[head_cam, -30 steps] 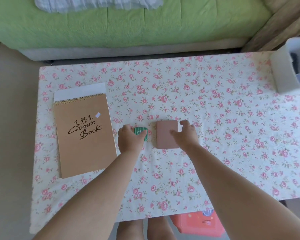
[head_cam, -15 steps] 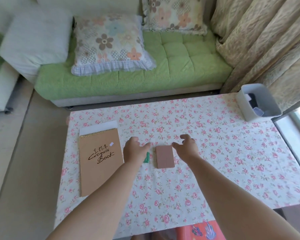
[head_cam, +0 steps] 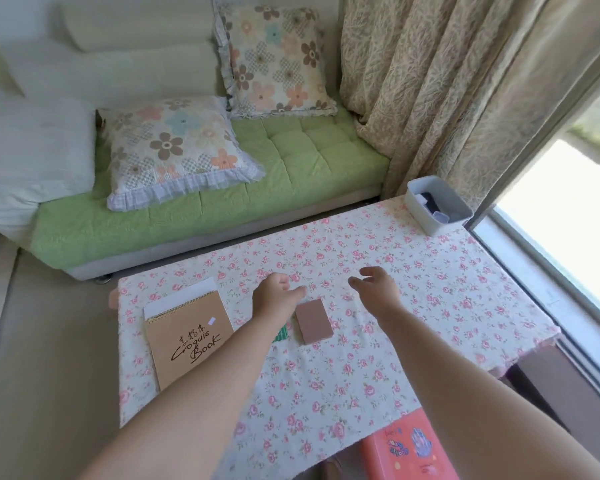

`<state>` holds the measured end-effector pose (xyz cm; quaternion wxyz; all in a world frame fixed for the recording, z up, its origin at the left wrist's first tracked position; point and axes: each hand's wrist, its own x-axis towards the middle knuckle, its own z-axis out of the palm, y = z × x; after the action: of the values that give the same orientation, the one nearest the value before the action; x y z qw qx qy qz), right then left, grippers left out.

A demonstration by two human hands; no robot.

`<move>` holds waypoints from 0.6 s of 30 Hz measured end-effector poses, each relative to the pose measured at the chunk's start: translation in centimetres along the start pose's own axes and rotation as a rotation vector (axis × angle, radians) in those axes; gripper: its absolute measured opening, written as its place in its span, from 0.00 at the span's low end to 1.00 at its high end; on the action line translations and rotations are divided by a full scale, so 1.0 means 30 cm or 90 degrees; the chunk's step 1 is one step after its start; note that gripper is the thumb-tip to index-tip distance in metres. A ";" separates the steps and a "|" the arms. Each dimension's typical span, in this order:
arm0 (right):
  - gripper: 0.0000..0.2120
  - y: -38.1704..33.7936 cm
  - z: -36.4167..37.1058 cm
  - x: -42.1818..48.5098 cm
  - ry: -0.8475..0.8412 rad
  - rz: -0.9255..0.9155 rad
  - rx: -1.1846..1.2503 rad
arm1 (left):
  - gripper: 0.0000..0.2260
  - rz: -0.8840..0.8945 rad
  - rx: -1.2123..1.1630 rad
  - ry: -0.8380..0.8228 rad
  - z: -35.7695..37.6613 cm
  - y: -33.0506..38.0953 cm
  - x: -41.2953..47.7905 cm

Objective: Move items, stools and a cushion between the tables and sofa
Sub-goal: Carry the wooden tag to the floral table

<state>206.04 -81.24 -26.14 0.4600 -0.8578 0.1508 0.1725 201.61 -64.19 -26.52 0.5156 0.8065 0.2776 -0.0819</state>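
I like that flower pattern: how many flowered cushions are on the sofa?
2. One flowered frilled cushion lies flat on the green seat; another flowered frilled cushion leans upright against the backrest. None seem hidden.

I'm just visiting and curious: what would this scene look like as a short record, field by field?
table: floral cloth
left hand: empty, above the table
right hand: open, empty
pink pad: flat between the arms
green item: partly hidden by left arm
sketchbook: table's left end
white bin: far right corner
cushions: flat one, upright one, both on sofa
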 end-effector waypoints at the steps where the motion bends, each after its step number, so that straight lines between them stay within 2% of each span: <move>1: 0.21 0.000 0.001 -0.025 0.013 0.006 0.013 | 0.21 0.010 -0.002 -0.014 -0.007 0.000 -0.009; 8: 0.20 0.053 0.020 -0.227 0.129 0.063 0.150 | 0.19 0.123 0.036 -0.130 -0.037 0.032 -0.081; 12: 0.20 0.137 -0.059 -0.369 0.236 0.102 0.199 | 0.21 0.190 0.073 -0.249 0.047 0.094 -0.191; 16: 0.20 0.193 -0.148 -0.460 0.303 0.116 0.238 | 0.21 0.219 0.061 -0.306 0.132 0.125 -0.272; 18: 0.19 0.271 -0.219 -0.555 0.385 0.148 0.258 | 0.21 0.256 0.087 -0.384 0.215 0.144 -0.365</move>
<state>188.75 -89.42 -21.51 0.5324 -0.7387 0.4072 -0.0710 195.79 -75.18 -21.48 0.5251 0.8170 -0.0572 -0.2314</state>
